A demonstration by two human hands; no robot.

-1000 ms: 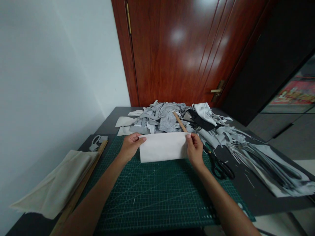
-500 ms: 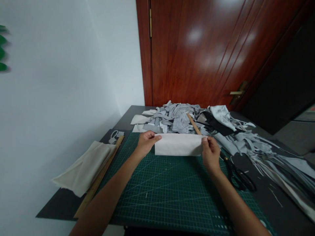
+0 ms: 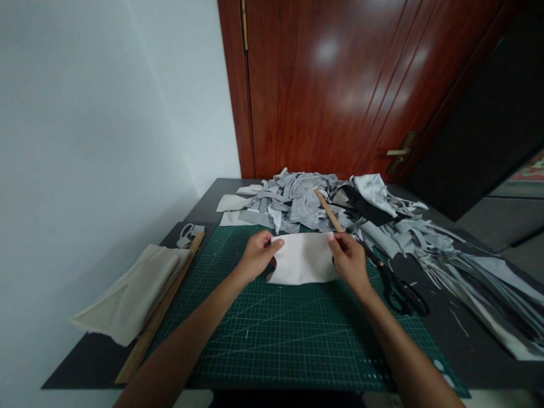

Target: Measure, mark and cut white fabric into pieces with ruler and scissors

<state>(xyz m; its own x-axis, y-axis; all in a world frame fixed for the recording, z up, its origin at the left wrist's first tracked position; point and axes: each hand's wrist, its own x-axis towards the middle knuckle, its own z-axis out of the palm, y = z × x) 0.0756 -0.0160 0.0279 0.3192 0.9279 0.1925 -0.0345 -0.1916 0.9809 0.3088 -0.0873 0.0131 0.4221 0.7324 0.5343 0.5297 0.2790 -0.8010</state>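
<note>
Left hand (image 3: 255, 256), right hand (image 3: 351, 262): each is pinching the white cloth (image 3: 304, 259) near a top corner, thumb against curled fingers | Progress: cloth is already hanging spread over the cutting mat (image 3: 272, 340), not yet lying flat | Scissors (image 3: 402, 293): lying unheld at the mat's right edge
</note>
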